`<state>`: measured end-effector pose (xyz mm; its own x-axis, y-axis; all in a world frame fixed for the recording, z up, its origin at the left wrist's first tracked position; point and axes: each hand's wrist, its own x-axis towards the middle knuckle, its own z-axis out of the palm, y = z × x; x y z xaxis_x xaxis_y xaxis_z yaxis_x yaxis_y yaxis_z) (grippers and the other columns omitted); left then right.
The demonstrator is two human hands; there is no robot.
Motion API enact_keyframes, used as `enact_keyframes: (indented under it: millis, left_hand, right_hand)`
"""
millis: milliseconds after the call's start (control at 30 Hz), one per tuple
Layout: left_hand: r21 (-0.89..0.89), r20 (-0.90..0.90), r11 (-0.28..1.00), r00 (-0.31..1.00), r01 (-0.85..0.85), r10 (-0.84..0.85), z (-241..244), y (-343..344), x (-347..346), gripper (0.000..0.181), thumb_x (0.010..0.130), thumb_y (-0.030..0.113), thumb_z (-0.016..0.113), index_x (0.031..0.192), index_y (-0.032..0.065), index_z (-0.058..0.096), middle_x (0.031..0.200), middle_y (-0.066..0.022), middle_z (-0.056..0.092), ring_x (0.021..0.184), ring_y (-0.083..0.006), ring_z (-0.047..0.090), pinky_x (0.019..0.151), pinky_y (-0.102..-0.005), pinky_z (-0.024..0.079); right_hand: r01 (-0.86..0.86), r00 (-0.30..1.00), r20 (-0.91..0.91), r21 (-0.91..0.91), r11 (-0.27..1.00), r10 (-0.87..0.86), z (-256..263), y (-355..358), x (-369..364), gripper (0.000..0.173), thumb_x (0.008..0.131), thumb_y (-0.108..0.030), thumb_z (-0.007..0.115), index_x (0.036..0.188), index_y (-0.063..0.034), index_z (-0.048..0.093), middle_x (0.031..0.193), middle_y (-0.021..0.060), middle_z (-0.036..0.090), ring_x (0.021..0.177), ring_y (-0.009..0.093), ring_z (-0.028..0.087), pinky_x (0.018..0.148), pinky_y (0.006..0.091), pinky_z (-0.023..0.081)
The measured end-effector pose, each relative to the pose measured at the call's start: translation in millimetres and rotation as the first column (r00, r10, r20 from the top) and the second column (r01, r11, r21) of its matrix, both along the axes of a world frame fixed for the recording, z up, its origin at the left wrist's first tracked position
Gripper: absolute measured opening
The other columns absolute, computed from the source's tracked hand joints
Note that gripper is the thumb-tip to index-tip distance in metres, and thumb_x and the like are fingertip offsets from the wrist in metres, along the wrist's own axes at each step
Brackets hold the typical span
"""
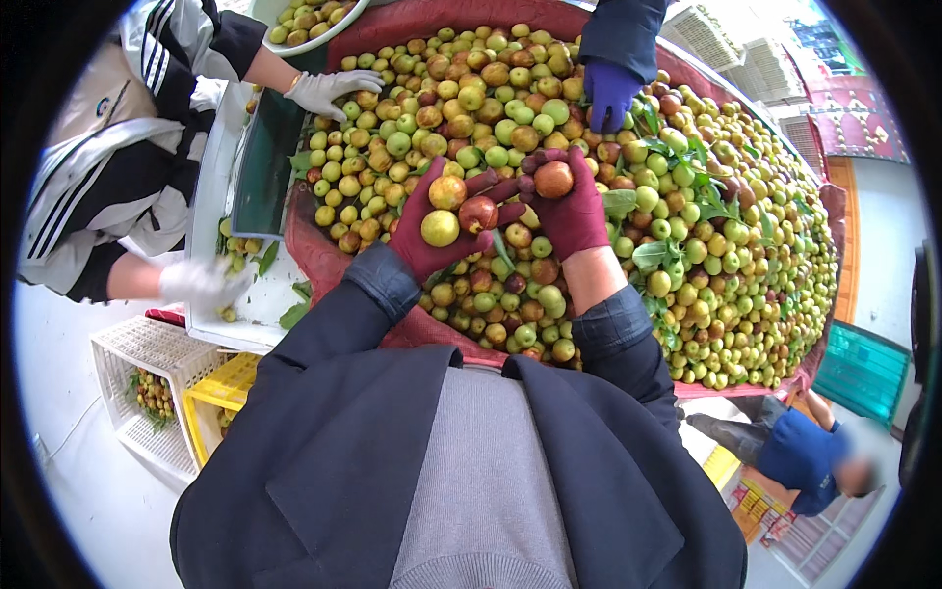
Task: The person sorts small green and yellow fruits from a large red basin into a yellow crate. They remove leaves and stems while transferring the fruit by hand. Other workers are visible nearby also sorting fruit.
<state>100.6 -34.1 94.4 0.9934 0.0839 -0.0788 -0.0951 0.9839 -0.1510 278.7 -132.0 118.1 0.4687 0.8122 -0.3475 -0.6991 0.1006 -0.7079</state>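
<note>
Both my hands wear maroon gloves above a heap of green and brown jujubes (508,110). My left hand (436,254) is turned palm up and cups several fruits. Among them are a yellow-brown jujube (447,192), a pale yellow-green jujube (440,228) and a dark red jujube (478,213). Close by on the right, my right hand (578,221) grips a reddish-brown jujube (553,180) between thumb and fingers. The fingertips of the two hands almost meet. Beneath them, the heap lies on a red cloth (434,331).
A co-worker's white-gloved hand (335,92) touches the heap at left; their other hand (202,286) is blurred over a white tray (213,213). Another person's purple-gloved hand (611,96) reaches in from the top. Crates (151,342) stand lower left; a person (798,449) is lower right.
</note>
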Motion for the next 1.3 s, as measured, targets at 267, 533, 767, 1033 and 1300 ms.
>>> enact_keyframes:
  millis: [267,533,767,1033,1300]
  left_hand:
    - [0.057,-0.032,0.997,0.998,0.061,-0.059,6.1,2.6,-7.0,0.07,0.095,0.063,0.037,0.141,0.0105,0.042,0.151,-0.0154,0.035,0.128,-0.0372,0.048,0.05,-0.0301,0.057]
    - [0.334,-0.228,0.916,0.962,0.223,-0.151,8.0,-1.8,-24.7,0.065,0.098,0.055,0.037,0.141,0.0064,0.042,0.139,-0.0171,0.049,0.102,-0.0266,0.065,0.045,-0.0212,0.051]
    - [0.044,-0.3,0.996,0.95,-0.073,0.083,-25.1,-1.1,-57.6,0.055,0.091,0.058,0.054,0.093,0.0032,0.064,0.125,-0.0189,0.058,0.116,-0.0331,0.056,0.057,-0.0329,0.057]
    - [0.062,-0.12,0.943,0.936,-0.326,0.331,-9.7,-11.3,-162.3,0.071,0.084,0.069,0.056,0.1,0.0005,0.062,0.125,-0.019,0.058,0.112,-0.0335,0.059,0.059,-0.0374,0.059]
    - [0.293,-0.336,0.294,0.19,-0.91,0.922,14.7,-37.9,-446.8,0.07,0.079,0.067,0.064,0.098,-0.0006,0.06,0.113,-0.0179,0.06,0.1,-0.0261,0.062,0.068,-0.0323,0.059]
  right_hand:
    - [0.027,0.994,-0.109,-0.015,1.0,-0.028,12.3,-11.8,-10.9,0.044,0.099,-0.049,0.046,0.097,-0.0066,0.056,0.095,0.0116,0.064,0.083,0.027,0.065,0.068,0.0378,0.054]
    - [0.003,0.851,0.516,-0.184,0.983,0.094,-12.7,-27.8,-42.1,0.03,0.097,-0.03,0.057,0.088,-0.0024,0.066,0.086,0.0045,0.067,0.079,0.013,0.06,0.076,0.0272,0.047]
    - [-0.118,0.819,0.498,-0.341,0.932,0.286,-2.0,-40.5,-60.7,0.025,0.093,-0.026,0.065,0.092,-0.0009,0.069,0.082,0.0025,0.068,0.077,0.01,0.06,0.072,0.0239,0.047]
    - [-0.417,0.793,0.289,-0.384,0.824,0.536,-7.6,-51.0,-123.9,0.029,0.094,-0.022,0.059,0.113,-0.001,0.062,0.089,0.007,0.063,0.07,0.015,0.062,0.058,0.0273,0.049]
    - [-0.573,0.709,0.215,-0.378,0.727,0.671,-9.5,-41.5,-160.7,0.032,0.096,-0.024,0.057,0.117,-0.0001,0.06,0.087,0.0069,0.065,0.068,0.016,0.063,0.057,0.0269,0.05]
